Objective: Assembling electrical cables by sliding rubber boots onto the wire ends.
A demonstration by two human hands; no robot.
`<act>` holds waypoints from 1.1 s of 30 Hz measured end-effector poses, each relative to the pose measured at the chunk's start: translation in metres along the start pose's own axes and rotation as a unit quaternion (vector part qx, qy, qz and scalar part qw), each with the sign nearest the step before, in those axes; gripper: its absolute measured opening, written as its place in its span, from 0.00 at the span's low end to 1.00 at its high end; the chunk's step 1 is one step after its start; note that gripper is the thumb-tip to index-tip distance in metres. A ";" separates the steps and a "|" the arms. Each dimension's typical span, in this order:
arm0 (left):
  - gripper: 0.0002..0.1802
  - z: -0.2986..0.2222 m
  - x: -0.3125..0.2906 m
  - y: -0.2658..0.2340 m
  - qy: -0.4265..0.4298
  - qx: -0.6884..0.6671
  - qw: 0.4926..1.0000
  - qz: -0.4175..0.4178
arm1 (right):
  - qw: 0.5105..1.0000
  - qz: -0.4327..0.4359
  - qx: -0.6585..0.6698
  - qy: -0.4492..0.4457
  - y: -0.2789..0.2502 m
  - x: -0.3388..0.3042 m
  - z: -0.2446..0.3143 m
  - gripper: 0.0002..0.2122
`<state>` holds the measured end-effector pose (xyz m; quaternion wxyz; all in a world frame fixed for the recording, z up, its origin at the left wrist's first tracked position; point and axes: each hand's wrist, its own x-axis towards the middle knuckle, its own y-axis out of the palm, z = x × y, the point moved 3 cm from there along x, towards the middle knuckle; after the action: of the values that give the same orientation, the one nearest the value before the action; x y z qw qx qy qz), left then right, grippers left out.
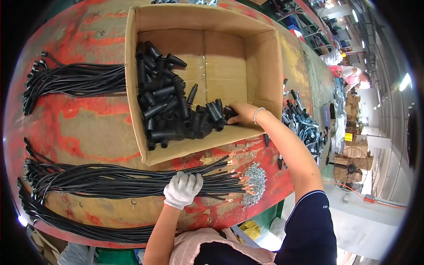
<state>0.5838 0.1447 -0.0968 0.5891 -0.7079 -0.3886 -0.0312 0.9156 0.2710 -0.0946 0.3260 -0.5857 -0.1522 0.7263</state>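
My left hand (183, 189), in a white knit glove, is closed over a bundle of black cables (119, 180) lying across the table. Bare copper ends (247, 185) stick out to the right of the glove. My right hand (242, 114), bare with a beaded bracelet, reaches over the right side of a cardboard box (227, 57). Its thumb and fingers close around a black tapered sleeve (229, 112) at the edge of a heap of black sleeves (170, 99). The palm side of both hands is hidden.
Small silver metal pieces (255, 185) lie beside the copper ends. Another cable bundle (88, 78) sits left of the box, and a third (88, 227) along the near edge. Metal parts (304, 128) are piled to the right. Farther off are a fan (351, 164) and another person (355, 77).
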 end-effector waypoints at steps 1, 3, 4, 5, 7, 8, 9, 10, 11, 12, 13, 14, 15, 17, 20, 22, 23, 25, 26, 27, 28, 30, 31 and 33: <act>0.17 0.001 0.000 0.000 -0.002 0.002 1.000 -0.004 | 1.000 0.005 -0.007 0.020 -0.004 -0.003 0.009 0.28; 0.17 0.002 0.001 -0.002 -0.002 0.000 1.000 -0.012 | 0.998 -0.038 -0.022 0.038 -0.018 -0.012 0.021 0.27; 0.16 0.003 0.001 -0.002 0.001 0.008 1.000 -0.012 | 0.995 -0.085 -0.029 0.033 -0.029 -0.016 0.023 0.26; 0.16 0.004 0.001 -0.002 0.004 0.016 1.000 -0.012 | 0.990 -0.133 -0.036 0.027 -0.039 -0.020 0.025 0.26; 0.15 0.003 0.001 -0.002 0.009 0.025 1.000 -0.010 | 0.985 -0.161 0.037 -0.038 -0.051 -0.030 0.029 0.27; 0.15 0.003 0.000 -0.002 0.009 0.029 1.000 -0.008 | 0.979 -0.175 0.074 -0.071 -0.055 -0.033 0.030 0.27; 0.14 0.003 0.000 -0.001 0.010 0.032 0.999 -0.006 | 0.971 -0.190 0.095 -0.113 -0.057 -0.034 0.032 0.28; 0.14 0.003 0.000 -0.001 0.009 0.024 1.000 -0.004 | 0.965 -0.172 0.173 -0.099 -0.055 -0.034 0.031 0.28; 0.14 0.002 -0.002 0.000 0.008 0.017 1.000 -0.001 | 0.952 -0.152 0.250 -0.085 -0.053 -0.035 0.031 0.28; 0.14 0.002 -0.003 0.001 0.006 0.015 1.000 0.001 | 0.934 -0.131 0.325 -0.072 -0.051 -0.034 0.036 0.28; 0.15 0.003 -0.004 0.002 0.004 0.014 1.000 0.004 | 0.922 -0.131 0.357 -0.073 -0.051 -0.036 0.042 0.28; 0.15 0.003 -0.005 0.002 0.001 0.018 1.000 0.006 | 0.909 -0.132 0.389 -0.074 -0.051 -0.039 0.049 0.28; 0.15 0.003 -0.005 0.003 0.001 0.019 1.000 0.005 | 0.895 -0.133 0.420 -0.073 -0.051 -0.041 0.053 0.28; 0.15 0.003 -0.005 0.004 0.001 0.022 1.000 -0.001 | 0.878 -0.125 0.456 -0.075 -0.047 -0.039 0.053 0.28; 0.15 0.001 -0.002 0.003 0.004 0.015 1.000 0.004 | 0.851 -0.131 0.505 -0.058 -0.038 -0.035 0.037 0.29; 0.15 0.003 -0.003 0.002 0.005 0.023 1.000 0.003 | 0.830 -0.137 0.538 -0.051 -0.038 -0.032 0.038 0.28; 0.15 0.003 -0.003 0.003 0.007 0.032 0.999 -0.004 | 0.818 -0.142 0.555 -0.048 -0.039 -0.031 0.040 0.26; 0.16 0.003 -0.002 0.003 0.006 0.030 0.999 -0.009 | 0.824 -0.156 0.540 -0.065 -0.039 -0.032 0.040 0.24; 0.17 0.002 -0.001 0.003 0.001 0.022 1.000 -0.009 | 0.842 -0.165 0.505 -0.089 -0.040 -0.031 0.038 0.23; 0.17 0.002 0.000 0.002 -0.002 0.016 1.000 -0.008 | 0.858 -0.173 0.470 -0.112 -0.040 -0.030 0.035 0.22; 0.17 0.002 0.001 0.001 -0.005 0.010 1.000 -0.007 | 0.893 -0.188 0.392 -0.116 -0.038 -0.029 0.031 0.22; 0.18 0.002 0.002 0.000 -0.006 0.008 1.000 -0.006 | 0.942 -0.212 0.228 -0.124 -0.036 -0.025 0.028 0.22; 0.18 0.002 0.002 0.000 -0.006 0.009 1.000 -0.008 | 0.969 -0.184 0.117 -0.118 -0.034 -0.022 0.028 0.23; 0.17 0.003 0.003 0.000 -0.004 0.020 1.000 -0.016 | 0.981 -0.121 -0.110 -0.103 -0.033 -0.017 0.034 0.26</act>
<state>0.5846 0.1485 -0.0965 0.6007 -0.6899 -0.4029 -0.0301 0.8951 0.2901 -0.0526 0.3279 -0.5176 -0.3339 0.7163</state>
